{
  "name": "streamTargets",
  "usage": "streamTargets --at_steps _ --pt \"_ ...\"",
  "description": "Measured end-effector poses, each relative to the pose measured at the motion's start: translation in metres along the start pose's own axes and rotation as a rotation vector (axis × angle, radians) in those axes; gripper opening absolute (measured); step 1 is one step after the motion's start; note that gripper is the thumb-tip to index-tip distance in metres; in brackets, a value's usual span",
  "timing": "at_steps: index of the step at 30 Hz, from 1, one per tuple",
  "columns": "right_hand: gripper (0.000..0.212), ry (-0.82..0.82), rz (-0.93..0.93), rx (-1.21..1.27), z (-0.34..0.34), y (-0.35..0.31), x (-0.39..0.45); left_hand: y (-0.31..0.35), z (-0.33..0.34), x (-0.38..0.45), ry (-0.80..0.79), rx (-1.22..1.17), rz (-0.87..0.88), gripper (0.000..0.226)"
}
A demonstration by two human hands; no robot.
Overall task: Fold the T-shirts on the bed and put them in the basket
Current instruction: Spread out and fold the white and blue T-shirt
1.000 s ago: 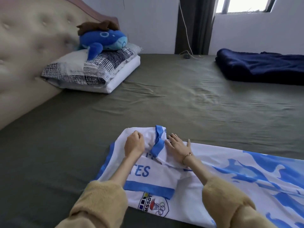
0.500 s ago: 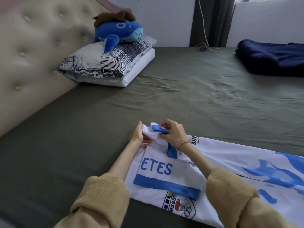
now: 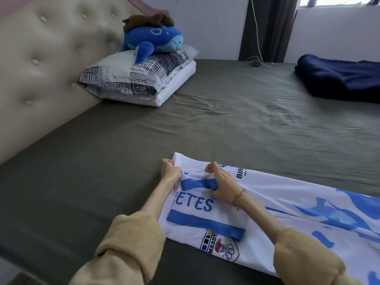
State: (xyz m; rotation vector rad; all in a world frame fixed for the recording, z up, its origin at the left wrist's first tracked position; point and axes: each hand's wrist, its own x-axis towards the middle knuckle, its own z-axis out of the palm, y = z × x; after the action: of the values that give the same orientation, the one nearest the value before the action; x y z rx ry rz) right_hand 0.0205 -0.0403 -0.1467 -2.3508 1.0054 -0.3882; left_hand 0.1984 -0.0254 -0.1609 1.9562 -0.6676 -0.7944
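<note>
The hands work at the collar end of a white and blue T-shirt (image 3: 267, 206) that lies flat on the bed (image 3: 205, 130), at about 5 o'clock in the view. The left hand (image 3: 170, 173) grips the shirt's far left edge, fingers curled round the white cloth, knuckles up. The right hand (image 3: 223, 186), just beside it at its 3 o'clock, pinches a blue band (image 3: 197, 184) of the shirt between thumb and curled fingers; a thin bracelet (image 3: 242, 192) sits on that wrist. Between the two hands the cloth is raised in a small ridge. Both forearms come in from 6 o'clock in tan sleeves (image 3: 131, 241).

Going left to right: a padded, buttoned headboard (image 3: 41, 64) fills the 9 to 11 o'clock side. Against it, near 11 o'clock, a patterned pillow (image 3: 139, 77) lies on a folded white pad (image 3: 174, 87), with a blue plush whale (image 3: 154, 41) on top and a brown plush (image 3: 148, 20) on the whale. The bed's olive sheet is creased across the middle. Under the hands, the shirt shows blue letters "ETES", a second blue band at 6 o'clock from them, and a crest with rings near the bed's near edge. Its body runs toward 4 o'clock with blue splash print. At 12 o'clock a dark curtain (image 3: 269, 27) hangs, with a white cable (image 3: 257, 38) down to the bed. At 2 o'clock a navy blanket (image 3: 339, 79) lies folded, well apart from the shirt.
</note>
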Motion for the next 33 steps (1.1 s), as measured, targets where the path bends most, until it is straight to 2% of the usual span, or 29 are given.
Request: streamTargets --at_steps 3,6,10,12,15,17,19,23,24,26,27,28,29,31,33 --pt "0.03 0.013 0.0 0.038 -0.008 0.0 -0.01 -0.005 -0.001 -0.004 -0.035 0.083 0.138 0.027" --pt "0.015 -0.008 -0.067 -0.001 -0.013 -0.001 -0.015 -0.01 -0.003 -0.006 -0.141 0.05 0.146 0.045" --pt "0.014 -0.046 -0.116 0.013 -0.016 -0.004 -0.021 -0.012 -0.008 -0.006 -0.279 0.083 0.161 0.03" --pt "0.013 -0.094 -0.064 0.086 -0.017 -0.006 -0.023 -0.015 -0.01 -0.004 -0.313 0.142 0.226 0.035" --pt "0.011 -0.164 0.047 0.288 -0.015 -0.003 -0.02 -0.019 -0.012 -0.004 -0.268 0.251 0.327 0.037" --pt "0.02 -0.123 0.19 0.53 -0.016 0.002 -0.016 -0.021 -0.011 -0.004 -0.256 0.24 0.302 0.04" --pt "0.027 -0.047 0.355 0.697 -0.018 0.009 -0.007 -0.019 -0.011 -0.007 -0.251 0.215 0.28 0.027" --pt "0.014 0.051 0.552 0.797 -0.025 0.011 0.006 -0.011 -0.01 -0.006 -0.269 0.086 0.156 0.021" --pt "0.025 0.032 0.581 0.821 -0.028 0.012 0.007 -0.011 -0.009 -0.005 -0.285 0.056 0.105 0.027" --pt "0.062 -0.035 0.581 0.767 -0.032 0.017 0.006 -0.018 -0.004 0.007 -0.318 0.007 0.034 0.066" --pt "0.079 -0.074 0.551 0.665 -0.034 0.018 0.004 -0.026 0.0 0.017 -0.321 0.029 0.043 0.078" --pt "0.094 -0.102 0.505 0.537 -0.033 0.019 0.002 -0.027 0.0 0.015 -0.318 0.075 0.079 0.074" --pt "0.102 -0.107 0.46 0.398 -0.031 0.019 0.001 -0.025 -0.001 0.011 -0.306 0.136 0.115 0.059" --pt "0.101 -0.054 0.399 0.171 -0.027 0.017 -0.003 -0.019 -0.004 -0.002 -0.235 0.205 0.18 0.041" --pt "0.084 0.019 0.391 0.114 -0.023 0.016 -0.007 -0.021 -0.002 -0.003 -0.161 0.246 0.221 0.043"
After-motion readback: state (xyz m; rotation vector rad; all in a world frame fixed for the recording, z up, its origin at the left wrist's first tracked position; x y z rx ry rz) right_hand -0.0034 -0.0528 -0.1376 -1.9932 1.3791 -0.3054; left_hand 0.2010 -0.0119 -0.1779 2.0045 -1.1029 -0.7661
